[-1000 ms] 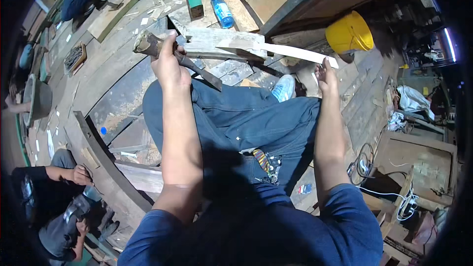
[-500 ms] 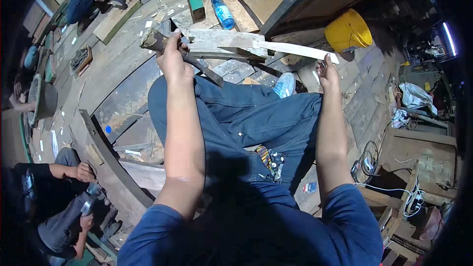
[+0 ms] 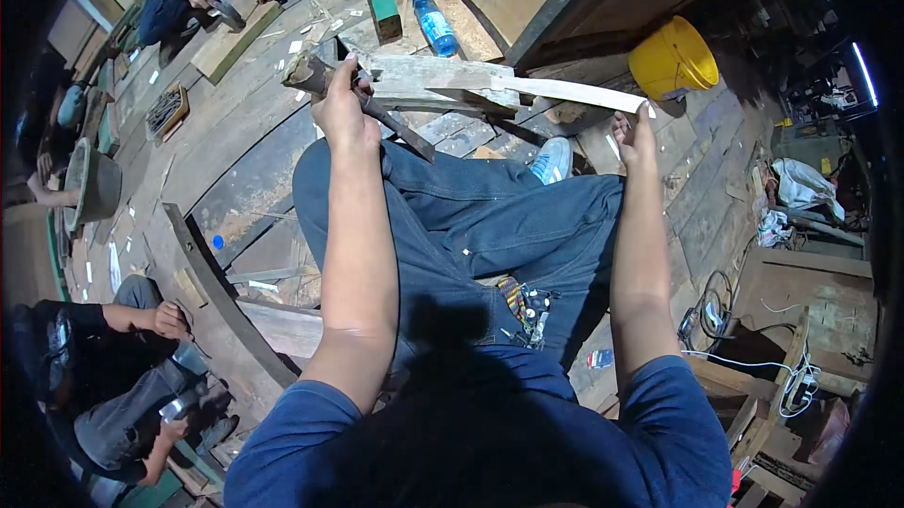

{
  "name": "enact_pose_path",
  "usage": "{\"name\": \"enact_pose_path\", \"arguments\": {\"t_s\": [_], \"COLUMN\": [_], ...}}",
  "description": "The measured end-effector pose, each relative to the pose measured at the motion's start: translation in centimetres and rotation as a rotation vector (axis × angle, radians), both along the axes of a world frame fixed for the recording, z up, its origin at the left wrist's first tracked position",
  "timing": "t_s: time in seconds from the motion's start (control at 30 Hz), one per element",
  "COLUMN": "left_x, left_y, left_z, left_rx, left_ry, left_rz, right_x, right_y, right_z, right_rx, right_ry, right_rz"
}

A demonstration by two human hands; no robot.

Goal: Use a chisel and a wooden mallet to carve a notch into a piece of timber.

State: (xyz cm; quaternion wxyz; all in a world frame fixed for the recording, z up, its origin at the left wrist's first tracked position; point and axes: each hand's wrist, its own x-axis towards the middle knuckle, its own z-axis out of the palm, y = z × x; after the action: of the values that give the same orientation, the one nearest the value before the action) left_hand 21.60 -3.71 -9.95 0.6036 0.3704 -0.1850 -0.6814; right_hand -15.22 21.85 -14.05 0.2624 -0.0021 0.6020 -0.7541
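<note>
My left hand is wrapped round a dark, long-bladed tool with a battered, frayed butt end, its blade slanting down over my left knee. Between the thumb and fingers of my right hand is the tip of a pale wooden strip, thin and slightly curved. The strip's other end reaches left to a weathered wooden block in front of my crossed legs and seems to rest on it. The tool and the strip are apart.
A blue-capped water bottle lies beyond the block, and a yellow bucket lies tipped at the far right. At upper left a co-worker holds a hammer over a board. Another at lower left grips a metal-headed tool. Cables trail at right.
The whole view has shifted slightly to the right. Both my hands keep their holds, with the strip and blade nearly unmoved. The far co-worker's free hand has drawn away from the hammer.
</note>
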Motion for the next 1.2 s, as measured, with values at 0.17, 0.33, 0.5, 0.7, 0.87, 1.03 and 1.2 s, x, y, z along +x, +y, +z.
{"name": "enact_pose_path", "arguments": {"t_s": [0.17,0.33,0.5,0.7,0.87,1.03,1.2], "left_x": [-0.4,-0.2,-0.3,-0.3,-0.3,-0.3,-0.6], "left_y": [0.4,0.4,0.6,0.7,0.3,0.2,0.5], "left_z": [0.5,0.4,0.7,0.9,0.4,0.5,0.5], "left_rx": [-0.015,-0.015,-0.005,-0.033,0.007,0.026,0.008], "left_ry": [-0.006,-0.014,-0.029,-0.036,-0.025,-0.019,-0.037], "left_rz": [0.008,-0.011,-0.011,0.006,-0.008,0.005,-0.004], "right_x": [-0.4,-0.6,-0.7,0.3,-0.7,0.6,0.7], "right_y": [0.1,0.1,-0.2,-0.7,-0.5,-1.1,-1.3], "right_z": [0.1,-0.3,-0.4,0.4,0.2,1.2,1.3], "right_rx": [0.006,0.011,0.033,0.045,-0.081,-0.146,-0.004], "right_ry": [0.005,0.019,0.069,0.106,0.069,0.022,0.291], "right_rz": [-0.042,-0.027,-0.063,-0.097,-0.106,-0.142,-0.211]}}
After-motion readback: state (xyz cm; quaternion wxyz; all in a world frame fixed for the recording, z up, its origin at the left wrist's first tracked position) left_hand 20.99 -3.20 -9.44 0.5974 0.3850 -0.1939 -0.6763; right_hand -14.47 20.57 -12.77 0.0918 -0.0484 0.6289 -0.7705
